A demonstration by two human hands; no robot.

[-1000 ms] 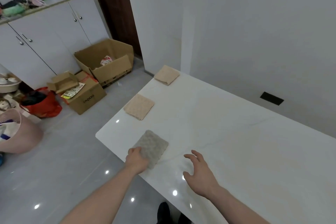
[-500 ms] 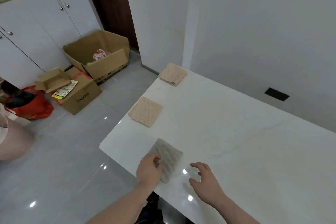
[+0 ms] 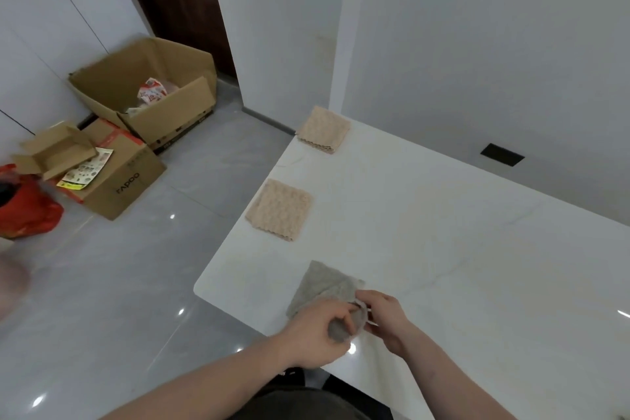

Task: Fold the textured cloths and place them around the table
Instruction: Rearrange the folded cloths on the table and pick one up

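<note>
A grey textured cloth (image 3: pixel 324 286) lies near the front left corner of the white table (image 3: pixel 443 249), its near edge lifted and bunched. My left hand (image 3: pixel 315 334) grips that bunched near corner. My right hand (image 3: pixel 385 315) pinches the same edge just to the right. Two folded beige textured cloths lie along the table's left edge: one (image 3: pixel 279 209) in the middle and one (image 3: pixel 324 129) at the far corner.
On the grey floor to the left stand an open cardboard box (image 3: pixel 146 92), a smaller box (image 3: pixel 112 174) with papers and a red bag (image 3: pixel 24 204). White cabinets (image 3: pixel 51 10) and a dark door (image 3: pixel 180 0) stand behind. A wall runs along the table's far side.
My right hand moved left from the bare table onto the grey cloth. Both hands now lift and bunch its near edge, where before only my left hand touched it. The camera view has shifted.
</note>
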